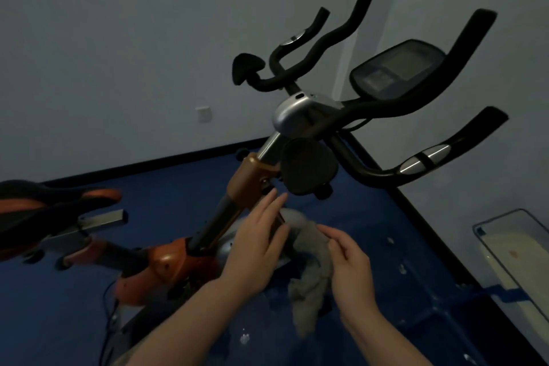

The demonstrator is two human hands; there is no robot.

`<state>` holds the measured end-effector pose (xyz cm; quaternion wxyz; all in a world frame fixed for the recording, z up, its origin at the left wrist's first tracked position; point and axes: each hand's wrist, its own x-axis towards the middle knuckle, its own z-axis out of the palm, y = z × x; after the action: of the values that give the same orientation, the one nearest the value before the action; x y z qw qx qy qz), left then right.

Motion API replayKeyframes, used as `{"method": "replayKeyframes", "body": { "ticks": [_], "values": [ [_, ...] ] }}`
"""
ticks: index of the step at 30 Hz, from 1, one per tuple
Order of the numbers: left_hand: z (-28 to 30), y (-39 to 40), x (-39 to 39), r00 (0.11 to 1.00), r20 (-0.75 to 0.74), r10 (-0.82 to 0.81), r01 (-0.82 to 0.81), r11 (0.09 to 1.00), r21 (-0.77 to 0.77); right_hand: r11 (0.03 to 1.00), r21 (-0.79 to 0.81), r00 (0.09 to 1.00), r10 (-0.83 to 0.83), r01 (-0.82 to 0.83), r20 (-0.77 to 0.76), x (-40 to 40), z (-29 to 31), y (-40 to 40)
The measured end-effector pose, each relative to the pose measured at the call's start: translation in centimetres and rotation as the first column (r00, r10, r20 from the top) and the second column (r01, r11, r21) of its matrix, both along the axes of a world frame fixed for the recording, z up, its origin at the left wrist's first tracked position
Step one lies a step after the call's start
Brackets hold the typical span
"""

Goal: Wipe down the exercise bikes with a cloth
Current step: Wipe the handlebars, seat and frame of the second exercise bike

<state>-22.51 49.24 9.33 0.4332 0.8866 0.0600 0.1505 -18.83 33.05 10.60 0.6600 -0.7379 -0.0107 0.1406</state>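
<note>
At lower centre of the frame, both hands hold a grey cloth (pixel 309 273) beside the exercise bike (pixel 237 187), left hand (pixel 255 249) with straight fingers, right hand (pixel 350 264) pinching it.

saddle (pixel 44 205) cut off left, cloth (pixel 309 291) blurred

1. A dark blue floor (pixel 371 217) carries everything, beneath both grips.
2. An orange-and-black exercise bike (pixel 166 261) stands on it, left of the grips.
3. A clear-sided tray (pixel 511 249) sits far right of them, beside the wall.
</note>
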Motion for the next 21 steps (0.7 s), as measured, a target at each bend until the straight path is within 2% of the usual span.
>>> {"method": "replayKeyframes", "body": {
  "ticks": [2, 4, 5, 8, 11, 13, 16, 18, 20, 21],
  "values": [
    [-0.5, 0.7, -1.7, 0.998, -0.056, 0.027, -0.037, 0.981, -0.189, 0.996, 0.08, 0.994, 0.039, -0.031, -0.104, -0.6, 0.1, 0.5],
    [-0.7, 1.3, -2.9, 0.993, -0.112, -0.019, -0.024, 0.928, -0.371, 0.986, 0.146, 0.981, 0.104, -0.081, -0.162, -1.3, 0.1, 1.2],
    [-0.7, 1.7, -3.5, 0.992, -0.119, -0.046, -0.007, 0.91, -0.413, 0.979, 0.178, 0.975, 0.135, -0.103, -0.175, -1.7, 0.1, 1.8],
    [-0.4, 3.0, -5.6, 0.994, -0.098, -0.056, 0.013, 0.921, -0.389, 0.956, 0.262, 0.964, 0.188, -0.136, -0.187, -3.7, -0.3, 3.8],
    [-0.1, 5.5, -8.6, 0.992, -0.114, 0.051, -0.088, 0.935, -0.343, 0.923, 0.342, 0.954, 0.245, -0.174, -0.174, -6.9, -0.6, 6.8],
    [0.1, 7.7, -10.9, 0.988, -0.114, 0.104, -0.136, 0.938, -0.318, 0.913, 0.339, 0.946, 0.289, -0.227, -0.145, -9.0, -0.7, 8.7],
    [0.3, 11.0, -14.5, 0.984, -0.13, 0.125, -0.155, 0.954, -0.255, 0.875, 0.15, 0.884, 0.466, -0.459, -0.014, -11.5, -0.9, 11.2],
    [0.7, 13.0, -16.8, 0.983, -0.178, 0.045, -0.085, 0.972, -0.221, 0.785, -0.135, 0.78, 0.618, -0.605, 0.099, -13.0, -0.9, 12.8],
    [1.0, 14.8, -18.7, 0.975, -0.223, -0.024, -0.005, 0.992, -0.127, 0.703, -0.432, 0.693, 0.689, -0.566, 0.213, -14.8, -1.2, 14.5],
    [1.2, 15.7, -19.5, 0.971, -0.236, -0.035, 0.018, 0.997, -0.075, 0.701, -0.505, 0.683, 0.682, -0.504, 0.264, -15.8, -1.3, 15.1]
  ]
}}
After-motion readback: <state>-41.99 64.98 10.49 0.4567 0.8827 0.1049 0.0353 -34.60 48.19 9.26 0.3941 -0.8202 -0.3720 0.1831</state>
